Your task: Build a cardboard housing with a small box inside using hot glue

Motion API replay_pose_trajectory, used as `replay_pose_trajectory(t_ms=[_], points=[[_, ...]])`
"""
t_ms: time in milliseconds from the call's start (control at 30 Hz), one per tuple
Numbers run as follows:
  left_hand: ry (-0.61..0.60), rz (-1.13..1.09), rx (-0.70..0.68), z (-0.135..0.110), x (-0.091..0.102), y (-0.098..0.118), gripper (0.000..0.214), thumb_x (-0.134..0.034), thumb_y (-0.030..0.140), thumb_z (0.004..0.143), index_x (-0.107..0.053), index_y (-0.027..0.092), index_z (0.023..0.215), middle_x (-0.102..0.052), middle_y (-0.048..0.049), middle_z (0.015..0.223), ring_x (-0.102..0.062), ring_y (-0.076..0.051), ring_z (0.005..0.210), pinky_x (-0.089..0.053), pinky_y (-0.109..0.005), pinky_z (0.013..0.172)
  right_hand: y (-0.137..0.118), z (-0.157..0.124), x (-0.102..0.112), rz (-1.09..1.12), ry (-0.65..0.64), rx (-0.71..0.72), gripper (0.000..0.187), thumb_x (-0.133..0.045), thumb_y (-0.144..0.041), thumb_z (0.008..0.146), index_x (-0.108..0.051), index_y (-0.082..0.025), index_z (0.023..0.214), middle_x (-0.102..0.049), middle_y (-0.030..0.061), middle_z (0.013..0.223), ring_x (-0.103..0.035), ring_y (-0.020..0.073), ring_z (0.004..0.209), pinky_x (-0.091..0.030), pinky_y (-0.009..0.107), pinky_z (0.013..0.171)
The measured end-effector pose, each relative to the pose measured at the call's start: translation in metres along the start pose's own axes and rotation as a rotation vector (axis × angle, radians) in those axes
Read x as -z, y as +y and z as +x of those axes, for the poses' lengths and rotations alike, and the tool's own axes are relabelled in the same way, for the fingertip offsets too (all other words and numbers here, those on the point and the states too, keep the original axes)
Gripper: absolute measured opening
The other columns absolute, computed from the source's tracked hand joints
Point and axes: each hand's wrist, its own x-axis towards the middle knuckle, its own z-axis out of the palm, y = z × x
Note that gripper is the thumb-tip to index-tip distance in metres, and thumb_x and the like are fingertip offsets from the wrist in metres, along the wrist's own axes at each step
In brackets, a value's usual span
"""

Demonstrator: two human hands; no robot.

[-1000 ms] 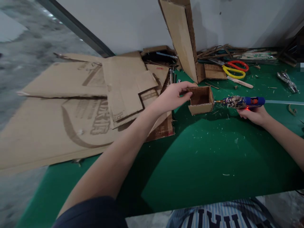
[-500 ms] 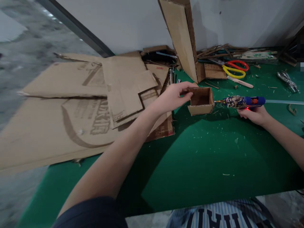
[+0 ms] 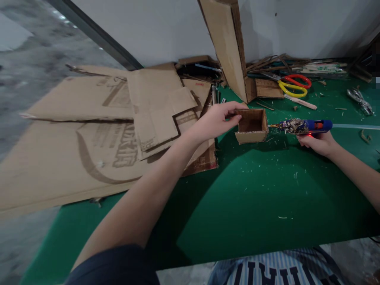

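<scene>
Cardboard box (image 3: 251, 137) over green surface (image 3: 252, 206); contact unclear. Left hand (image 3: 220, 119) left of it, fingers pinching its back corner. Right hand (image 3: 319, 143) to its right, fingers round glue gun (image 3: 322, 126), nozzle (image 3: 273, 126) at box wall. Past second: scarcely any shift; work held steady.

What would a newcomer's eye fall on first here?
Probably the blue glue gun in the right grip, its red light glowing, pointed at the small open cardboard box held in the left grip. Next, the red-and-yellow-handled scissors lying farther back, and the tall cardboard piece rising to their left.
</scene>
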Motion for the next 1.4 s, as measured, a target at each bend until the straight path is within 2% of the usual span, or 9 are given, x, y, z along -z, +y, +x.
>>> replay_pose_trajectory(t_ms=[500, 700, 833, 1100, 1300, 1400], points=[[-0.018, 0.003, -0.004, 0.000, 0.000, 0.005, 0.034, -0.053, 0.024, 0.096, -0.072, 0.017, 0.124, -0.078, -0.0102, 0.115, -0.074, -0.020, 0.095, -0.060, -0.031, 0.082, -0.003, 0.000, 0.000, -0.008, 0.014, -0.005, 0.029, -0.077, -0.047, 0.062, -0.058, -0.025, 0.059, -0.049, -0.0017, 0.048, -0.054, 0.0184, 0.055, -0.051, 0.037, 0.058], [-0.025, 0.011, -0.007, -0.001, 0.000, 0.007, 0.035, -0.053, 0.024, 0.096, -0.072, 0.016, 0.124, -0.078, -0.0104, 0.114, -0.074, -0.019, 0.095, -0.059, -0.030, 0.081, -0.007, 0.000, -0.001, 0.026, -0.011, -0.080, 0.031, -0.079, -0.047, 0.057, -0.056, -0.026, 0.056, -0.049, -0.0024, 0.047, -0.048, 0.0155, 0.050, -0.051, 0.036, 0.056], [-0.025, 0.008, -0.008, -0.001, -0.001, 0.008, 0.035, -0.053, 0.025, 0.096, -0.072, 0.016, 0.124, -0.078, -0.0101, 0.115, -0.074, -0.019, 0.096, -0.059, -0.029, 0.083, -0.008, -0.001, -0.002, 0.026, -0.005, -0.072, 0.031, -0.077, -0.048, 0.058, -0.055, -0.026, 0.055, -0.049, -0.0023, 0.046, -0.045, 0.0140, 0.048, -0.051, 0.036, 0.055], [-0.037, 0.011, -0.006, -0.001, 0.000, 0.010, 0.035, -0.053, 0.026, 0.096, -0.073, 0.016, 0.123, -0.079, -0.0099, 0.114, -0.074, -0.018, 0.096, -0.059, -0.029, 0.085, -0.008, 0.000, 0.000, 0.017, -0.019, -0.040, 0.031, -0.079, -0.046, 0.061, -0.055, -0.026, 0.056, -0.050, -0.0018, 0.048, -0.048, 0.0156, 0.050, -0.051, 0.036, 0.054], [-0.046, 0.015, -0.006, -0.001, 0.001, 0.011, 0.035, -0.054, 0.025, 0.096, -0.073, 0.016, 0.124, -0.078, -0.0109, 0.115, -0.074, -0.020, 0.097, -0.059, -0.031, 0.087, -0.003, 0.001, 0.002, 0.005, -0.038, -0.105, 0.035, -0.081, -0.049, 0.061, -0.056, -0.025, 0.058, -0.051, -0.0008, 0.050, -0.051, 0.0169, 0.051, -0.052, 0.037, 0.052], [-0.050, 0.017, 0.007, -0.001, 0.001, 0.012, 0.035, -0.054, 0.025, 0.097, -0.073, 0.017, 0.125, -0.078, -0.0108, 0.116, -0.074, -0.020, 0.098, -0.060, -0.031, 0.087, -0.002, 0.001, 0.002, 0.006, -0.037, -0.090, 0.034, -0.081, -0.047, 0.062, -0.056, -0.025, 0.059, -0.051, -0.0008, 0.051, -0.050, 0.0162, 0.050, -0.050, 0.035, 0.051]])
